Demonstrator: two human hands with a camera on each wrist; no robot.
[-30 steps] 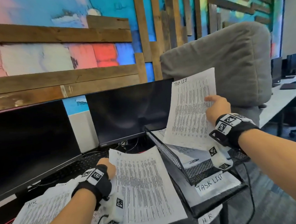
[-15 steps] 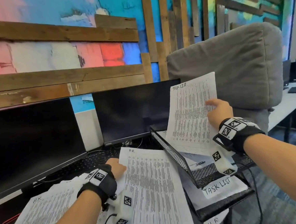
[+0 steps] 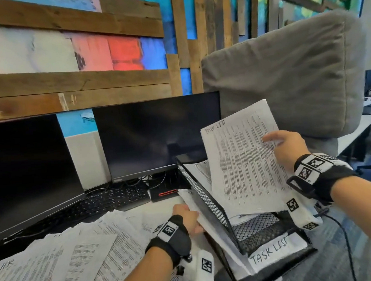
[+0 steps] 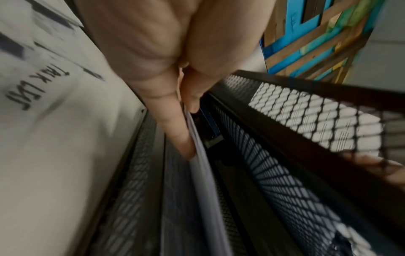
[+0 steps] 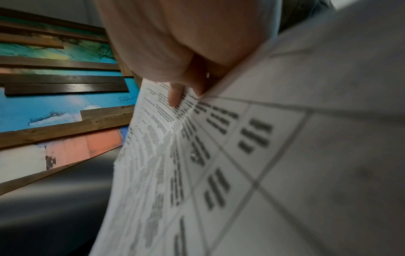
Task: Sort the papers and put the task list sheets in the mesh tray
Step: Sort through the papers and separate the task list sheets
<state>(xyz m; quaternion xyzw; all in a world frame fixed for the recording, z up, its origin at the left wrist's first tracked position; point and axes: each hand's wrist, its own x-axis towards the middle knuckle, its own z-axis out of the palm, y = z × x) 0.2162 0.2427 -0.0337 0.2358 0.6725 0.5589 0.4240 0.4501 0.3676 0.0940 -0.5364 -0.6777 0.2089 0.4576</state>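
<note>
Left hand (image 3: pixel 187 217) has moved over, now pinching a sheet (image 3: pixel 208 223) beside the mesh tray (image 3: pixel 201 195); right hand (image 3: pixel 288 148) is still gripping the task list sheet (image 3: pixel 243 158).

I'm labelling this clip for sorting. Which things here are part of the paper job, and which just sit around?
Job:
- task list sheet pinched by right hand
- sheet held by left hand
- mesh tray
- loose papers

Lying about:
- two monitors
- keyboard
- grey cushion
</note>
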